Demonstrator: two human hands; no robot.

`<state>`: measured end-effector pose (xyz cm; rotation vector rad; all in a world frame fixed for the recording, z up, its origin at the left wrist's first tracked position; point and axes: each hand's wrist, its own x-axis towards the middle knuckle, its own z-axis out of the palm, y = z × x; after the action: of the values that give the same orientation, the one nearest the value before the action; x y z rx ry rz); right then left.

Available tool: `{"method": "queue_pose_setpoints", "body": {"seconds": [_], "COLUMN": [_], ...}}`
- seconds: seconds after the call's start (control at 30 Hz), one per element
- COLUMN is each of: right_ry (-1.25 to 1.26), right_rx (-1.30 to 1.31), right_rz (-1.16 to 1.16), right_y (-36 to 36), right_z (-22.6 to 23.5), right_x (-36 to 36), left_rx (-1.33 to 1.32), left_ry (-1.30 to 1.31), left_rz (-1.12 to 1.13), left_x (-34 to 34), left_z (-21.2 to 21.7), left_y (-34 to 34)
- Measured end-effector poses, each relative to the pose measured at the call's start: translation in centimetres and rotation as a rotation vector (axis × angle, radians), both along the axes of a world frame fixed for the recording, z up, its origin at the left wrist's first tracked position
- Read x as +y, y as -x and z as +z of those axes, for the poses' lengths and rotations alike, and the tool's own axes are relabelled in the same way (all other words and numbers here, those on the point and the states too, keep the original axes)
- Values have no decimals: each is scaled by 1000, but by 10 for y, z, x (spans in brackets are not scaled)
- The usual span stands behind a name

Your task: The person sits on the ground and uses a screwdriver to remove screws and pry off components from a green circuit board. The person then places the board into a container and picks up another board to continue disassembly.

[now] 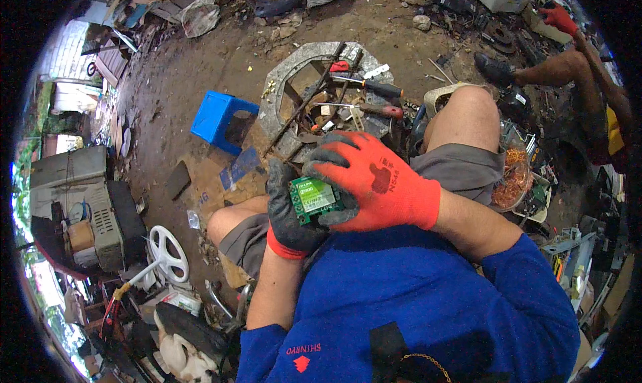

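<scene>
The small green circuit board [314, 197] sits low in front of the person's chest, held between both gloved hands. The left hand [289, 212] cups it from below, fingers curled shut around its edge. The right hand [374, 182] lies over the top, fingers bent down and pressing on it. To do this well, I think the bottom hand should hold tight and stay steady while the top fingers work slowly. Both wrists bend inward, and the arms cross close to the body.

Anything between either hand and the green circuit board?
Nothing visible. The left hand cups the green circuit board from below and the right hand grips it from above; only the gloves lie between hands and board.
</scene>
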<state>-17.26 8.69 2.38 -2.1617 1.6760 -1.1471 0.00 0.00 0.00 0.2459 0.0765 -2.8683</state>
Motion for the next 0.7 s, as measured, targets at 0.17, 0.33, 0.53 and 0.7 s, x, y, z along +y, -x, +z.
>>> {"method": "queue_pose_setpoints", "body": {"seconds": [0.17,0.33,0.53,0.7], "right_ry": [25,-1,41,-78], "right_rx": [5,-58,-287,-568], "right_rz": [-6,28,-155,-119], "right_y": [-1,2,4,-10], "right_z": [-1,-2,-7,-15], "right_x": [-1,-2,0,1], "left_rx": [-23,-55,-615,-662], "left_ry": [28,111,1300,1145], "left_rz": [15,9,103,378], "left_x": [-1,0,0,8], "left_z": [6,7,-16,-9], "left_y": [2,3,-15,-1]}}
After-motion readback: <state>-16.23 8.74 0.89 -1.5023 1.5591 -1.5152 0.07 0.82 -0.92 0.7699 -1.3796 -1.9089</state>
